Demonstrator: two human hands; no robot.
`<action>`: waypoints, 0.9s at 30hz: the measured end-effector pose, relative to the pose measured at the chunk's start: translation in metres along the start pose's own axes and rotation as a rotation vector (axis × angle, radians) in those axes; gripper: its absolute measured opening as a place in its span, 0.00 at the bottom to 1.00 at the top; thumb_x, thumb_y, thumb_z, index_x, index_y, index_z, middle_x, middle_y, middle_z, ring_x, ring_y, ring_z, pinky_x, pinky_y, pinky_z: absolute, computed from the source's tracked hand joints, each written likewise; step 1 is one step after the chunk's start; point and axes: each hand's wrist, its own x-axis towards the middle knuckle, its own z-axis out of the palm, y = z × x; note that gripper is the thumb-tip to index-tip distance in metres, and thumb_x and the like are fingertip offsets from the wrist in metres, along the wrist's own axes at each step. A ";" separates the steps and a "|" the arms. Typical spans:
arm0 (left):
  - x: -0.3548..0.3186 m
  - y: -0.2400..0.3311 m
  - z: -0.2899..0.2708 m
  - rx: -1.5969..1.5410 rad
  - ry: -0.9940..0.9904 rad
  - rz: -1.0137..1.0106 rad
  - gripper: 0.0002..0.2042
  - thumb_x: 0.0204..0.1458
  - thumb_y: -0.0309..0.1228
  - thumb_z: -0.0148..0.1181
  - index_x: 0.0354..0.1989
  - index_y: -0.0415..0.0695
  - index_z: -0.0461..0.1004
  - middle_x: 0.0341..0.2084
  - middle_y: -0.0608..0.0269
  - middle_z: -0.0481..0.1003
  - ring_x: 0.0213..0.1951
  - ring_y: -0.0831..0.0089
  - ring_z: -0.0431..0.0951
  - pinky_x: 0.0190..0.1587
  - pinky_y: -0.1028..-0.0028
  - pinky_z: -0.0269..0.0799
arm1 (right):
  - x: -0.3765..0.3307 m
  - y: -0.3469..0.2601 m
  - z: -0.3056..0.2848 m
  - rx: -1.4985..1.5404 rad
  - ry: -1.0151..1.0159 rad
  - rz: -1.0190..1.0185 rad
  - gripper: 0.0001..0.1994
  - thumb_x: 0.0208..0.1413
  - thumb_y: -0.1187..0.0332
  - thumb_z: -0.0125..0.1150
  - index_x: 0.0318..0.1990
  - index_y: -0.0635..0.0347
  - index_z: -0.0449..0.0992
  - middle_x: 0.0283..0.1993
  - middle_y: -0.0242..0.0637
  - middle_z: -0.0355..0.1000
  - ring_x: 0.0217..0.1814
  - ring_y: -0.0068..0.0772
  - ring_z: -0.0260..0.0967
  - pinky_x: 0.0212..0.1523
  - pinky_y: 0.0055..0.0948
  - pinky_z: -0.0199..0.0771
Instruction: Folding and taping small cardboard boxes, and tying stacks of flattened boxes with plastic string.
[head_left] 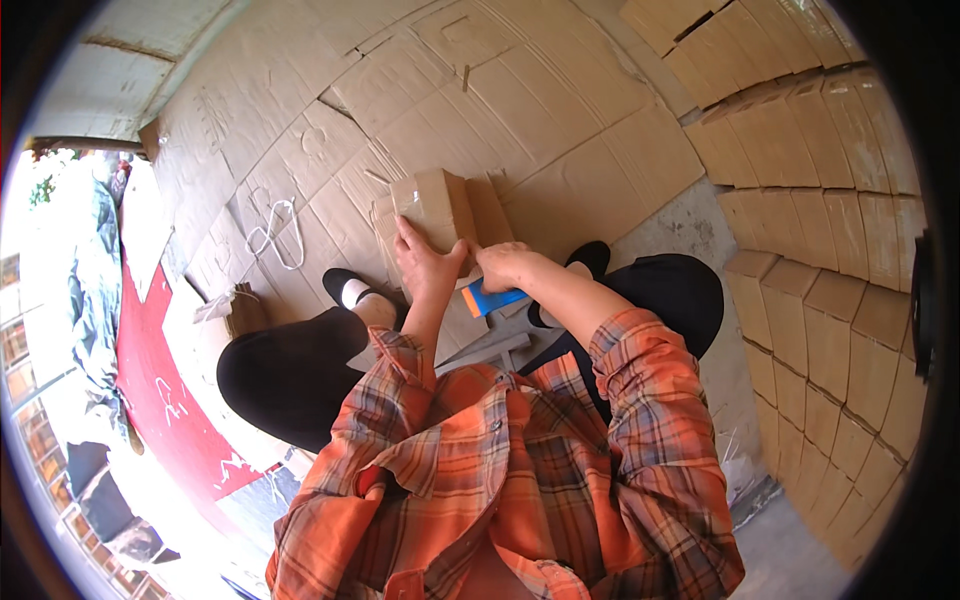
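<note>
A small brown cardboard box (432, 200) stands on the floor in front of me, with a strip of shiny tape across it. My left hand (425, 262) grips its near side, fingers stretched up the cardboard and thumb pointing toward my right hand. Close by, at the box's near right corner, my right hand (503, 262) is closed around a flat blue-and-orange object (492, 299), whose kind I cannot make out. My fingers and palm hide part of it. Both hands almost meet at that corner.
Flattened cardboard sheets (560, 110) cover the floor. Many closed boxes (815, 300) are stacked along the right. A loop of white cord (275, 235) lies to the left, near a small bundle of cardboard (245, 310). A red panel (165, 390) is further left.
</note>
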 end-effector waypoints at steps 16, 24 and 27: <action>-0.010 -0.002 -0.039 0.043 0.020 0.338 0.52 0.29 0.39 0.70 0.65 0.43 0.45 0.55 0.46 0.57 0.55 0.50 0.61 0.51 0.58 0.65 | -0.006 -0.008 -0.030 -0.011 0.309 0.113 0.42 0.43 0.71 0.52 0.67 0.61 0.37 0.43 0.50 0.73 0.47 0.45 0.71 0.47 0.38 0.71; -0.013 -0.002 -0.039 -0.037 0.024 0.441 0.52 0.27 0.36 0.71 0.64 0.41 0.45 0.54 0.48 0.58 0.53 0.51 0.62 0.51 0.58 0.64 | -0.001 0.004 -0.017 -0.093 0.280 0.088 0.15 0.44 0.64 0.58 0.39 0.61 0.78 0.42 0.44 0.75 0.47 0.40 0.73 0.45 0.34 0.72; -0.004 0.006 -0.052 0.042 -0.057 0.424 0.51 0.29 0.36 0.69 0.64 0.41 0.45 0.55 0.46 0.58 0.55 0.49 0.61 0.56 0.57 0.59 | -0.010 0.011 -0.019 -0.112 0.216 0.149 0.15 0.43 0.64 0.58 0.39 0.59 0.78 0.42 0.44 0.75 0.47 0.42 0.73 0.45 0.36 0.72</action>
